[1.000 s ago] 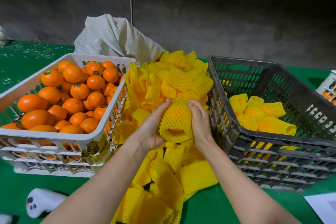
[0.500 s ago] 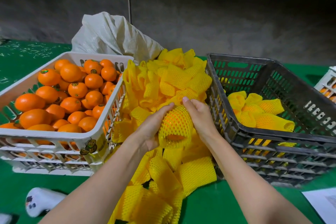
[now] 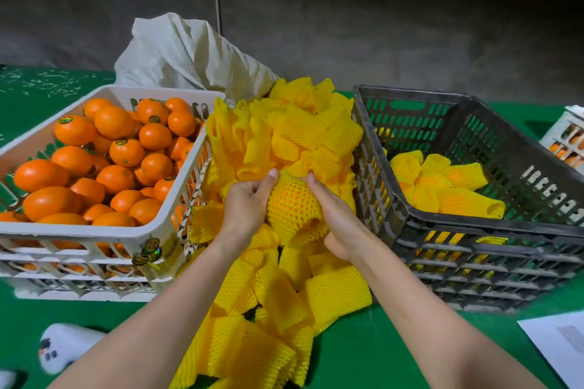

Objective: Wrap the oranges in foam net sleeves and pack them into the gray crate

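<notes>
An orange in a yellow foam net sleeve is held between both hands over the pile of loose yellow sleeves. My left hand grips its left side, thumb up at the sleeve's top. My right hand grips its right side, fingers curled behind. The white crate on the left is full of bare oranges. The gray crate on the right holds several wrapped oranges.
A pale woven sack stands behind the sleeve pile. A white controller-like object lies at the front left on the green table. A paper sheet lies at the front right. Another white crate shows at the far right edge.
The sleeve has been drawn further over the orange, which now shows only through the mesh. Both hands shifted slightly, the left thumb rising to the sleeve's top.
</notes>
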Available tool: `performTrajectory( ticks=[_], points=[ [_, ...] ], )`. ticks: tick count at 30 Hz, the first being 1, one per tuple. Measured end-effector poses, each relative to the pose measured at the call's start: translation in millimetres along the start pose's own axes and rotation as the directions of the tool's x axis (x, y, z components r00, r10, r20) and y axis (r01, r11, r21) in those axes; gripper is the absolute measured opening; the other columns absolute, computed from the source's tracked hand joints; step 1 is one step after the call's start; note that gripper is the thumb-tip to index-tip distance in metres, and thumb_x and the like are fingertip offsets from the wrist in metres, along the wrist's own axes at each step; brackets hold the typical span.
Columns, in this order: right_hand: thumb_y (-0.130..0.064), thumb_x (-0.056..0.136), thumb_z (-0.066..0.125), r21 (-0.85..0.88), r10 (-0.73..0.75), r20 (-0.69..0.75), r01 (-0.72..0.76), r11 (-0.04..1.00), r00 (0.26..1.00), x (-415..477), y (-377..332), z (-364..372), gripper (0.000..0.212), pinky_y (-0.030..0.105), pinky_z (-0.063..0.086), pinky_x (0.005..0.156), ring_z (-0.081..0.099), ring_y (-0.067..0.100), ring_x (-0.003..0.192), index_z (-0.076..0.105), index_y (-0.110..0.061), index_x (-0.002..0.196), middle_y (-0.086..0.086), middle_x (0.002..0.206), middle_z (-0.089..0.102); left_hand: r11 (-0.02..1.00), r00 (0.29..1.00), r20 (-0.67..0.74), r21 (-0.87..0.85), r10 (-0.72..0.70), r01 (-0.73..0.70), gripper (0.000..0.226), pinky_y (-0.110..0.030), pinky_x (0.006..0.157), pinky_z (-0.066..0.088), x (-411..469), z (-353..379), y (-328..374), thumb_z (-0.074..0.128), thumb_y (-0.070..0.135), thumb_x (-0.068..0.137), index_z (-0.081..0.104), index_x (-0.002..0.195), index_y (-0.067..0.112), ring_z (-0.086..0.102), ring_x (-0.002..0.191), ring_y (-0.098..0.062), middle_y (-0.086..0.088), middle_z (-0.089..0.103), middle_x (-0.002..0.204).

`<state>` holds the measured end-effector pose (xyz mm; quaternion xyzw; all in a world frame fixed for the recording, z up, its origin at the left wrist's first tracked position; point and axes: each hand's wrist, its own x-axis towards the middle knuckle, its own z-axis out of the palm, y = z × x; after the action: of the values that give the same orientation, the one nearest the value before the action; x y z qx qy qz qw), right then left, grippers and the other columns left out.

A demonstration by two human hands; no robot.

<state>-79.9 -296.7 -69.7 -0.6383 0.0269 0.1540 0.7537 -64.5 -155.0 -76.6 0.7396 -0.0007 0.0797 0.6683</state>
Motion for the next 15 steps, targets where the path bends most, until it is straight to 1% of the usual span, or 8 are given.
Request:
performTrajectory(
  ticks=[2,4,5,6,9,12,14,15],
  points=[
    [-0.051,0.085,0.05,0.083,0.039,0.056,-0.044,0.996,0.998,-3,1,2,0.055,0.049,0.043,0.101,0.053,0.02,0.122,0.049,-0.025,0.134,0.002,0.134,0.055,0.995,0.996,-0.009,0.046,0.085,-0.085,0.058,-0.036,0.049,0.017,1,-3,0,0.058,0.037,0.089,0.029,0.045,0.014,0.019,0.04,-0.015,-0.003,0.024,0.043],
    [-0.05,0.075,0.057,0.176,0.072,0.114,-0.091,0.98,0.991,-6,1,3,0.05,0.048,0.056,0.076,0.063,0.021,0.107,0.059,-0.026,0.12,0.003,0.123,0.063,0.988,0.99,-0.006,0.066,0.143,-0.143,0.059,-0.034,0.048,0.016,2,-5,1,0.061,0.032,0.087,0.024,0.043,0.018,0.015,0.037,-0.008,0.007,0.021,0.038],
    [-0.048,0.072,0.06,0.207,0.079,0.145,-0.109,0.972,0.986,-8,0,4,0.046,0.046,0.057,0.065,0.066,0.022,0.099,0.061,-0.027,0.114,0.002,0.118,0.066,0.984,0.987,0.005,0.074,0.163,-0.163,0.059,-0.033,0.048,0.016,2,-6,2,0.062,0.032,0.086,0.025,0.043,0.018,0.014,0.038,-0.007,0.007,0.021,0.039],
    [-0.046,0.072,0.061,0.232,0.081,0.176,-0.121,0.965,0.981,-10,0,4,0.043,0.045,0.056,0.059,0.068,0.022,0.094,0.062,-0.028,0.111,0.002,0.114,0.067,0.981,0.984,0.02,0.08,0.178,-0.179,0.057,-0.032,0.048,0.016,2,-6,4,0.062,0.034,0.084,0.026,0.043,0.017,0.014,0.039,-0.007,0.004,0.021,0.041],
    [-0.042,0.071,0.062,0.277,0.083,0.254,-0.154,0.948,0.964,-14,0,3,0.046,0.05,0.056,0.058,0.069,0.024,0.088,0.059,-0.027,0.115,0.004,0.112,0.065,0.973,0.975,0.088,0.085,0.205,-0.213,0.052,-0.032,0.048,0.016,1,-7,11,0.06,0.04,0.077,0.031,0.045,0.013,0.017,0.043,-0.011,0.0,0.023,0.046],
    [-0.046,0.062,0.075,0.321,0.08,0.321,-0.188,0.928,0.944,-19,1,4,0.07,0.055,0.055,0.061,0.069,0.027,0.089,0.054,-0.023,0.125,0.008,0.114,0.065,0.965,0.961,0.168,0.104,0.22,-0.239,0.049,-0.035,0.048,0.015,2,-8,20,0.058,0.043,0.075,0.038,0.048,0.007,0.02,0.048,-0.018,-0.005,0.028,0.05],
    [-0.038,0.044,0.091,0.355,0.036,0.354,-0.17,0.919,0.934,-23,2,5,0.079,0.057,0.054,0.064,0.068,0.029,0.091,0.06,-0.027,0.116,0.007,0.108,0.069,0.963,0.949,0.229,0.112,0.215,-0.246,0.048,-0.03,0.045,0.016,4,-10,26,0.057,0.043,0.076,0.036,0.048,0.009,0.021,0.043,-0.015,-0.002,0.029,0.048],
    [-0.029,0.04,0.093,0.359,0.004,0.34,-0.134,0.924,0.94,-25,1,7,0.076,0.057,0.054,0.066,0.068,0.027,0.089,0.062,-0.028,0.11,0.005,0.104,0.07,0.963,0.944,0.252,0.112,0.213,-0.247,0.048,-0.028,0.043,0.017,6,-10,30,0.056,0.043,0.076,0.036,0.048,0.01,0.02,0.04,-0.01,-0.001,0.028,0.045]
  ],
)
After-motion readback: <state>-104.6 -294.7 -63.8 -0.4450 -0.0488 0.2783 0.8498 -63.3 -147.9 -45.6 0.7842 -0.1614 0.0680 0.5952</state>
